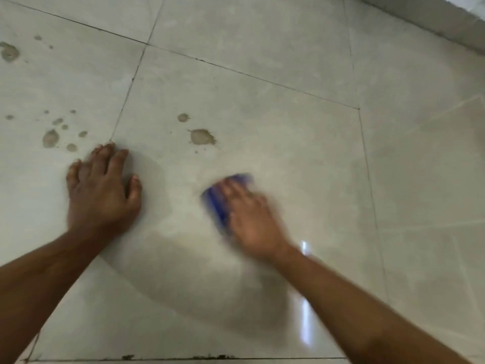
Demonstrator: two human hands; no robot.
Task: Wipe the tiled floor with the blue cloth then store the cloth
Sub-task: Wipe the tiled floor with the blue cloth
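- On the near middle of the tiled floor (275,82), the blue cloth (219,203) is being pressed flat under the right hand (249,214), with a folded edge showing along the left and far sides of that hand.
- Whether the right-hand grip is being curled round the cloth or laid flat on it cannot be told, since the hand is being blurred by its sweep.
- Well to the left, the left hand (101,185) is being rested with fingers spread on the bare tile, holding nothing, apparently as a brace.
- The cloth is being judged soft, light and limp; it is likely to bunch and slide on the glossy tile unless it is being kept under a broad palm.
- For storing, a pinch at the folded left edge is being judged the easiest hold, with no care for breakage needed.
- Brownish spots (202,136) are lying just beyond the cloth, and more splashes (51,137) are lying to the far left, so wiping is being judged unfinished.
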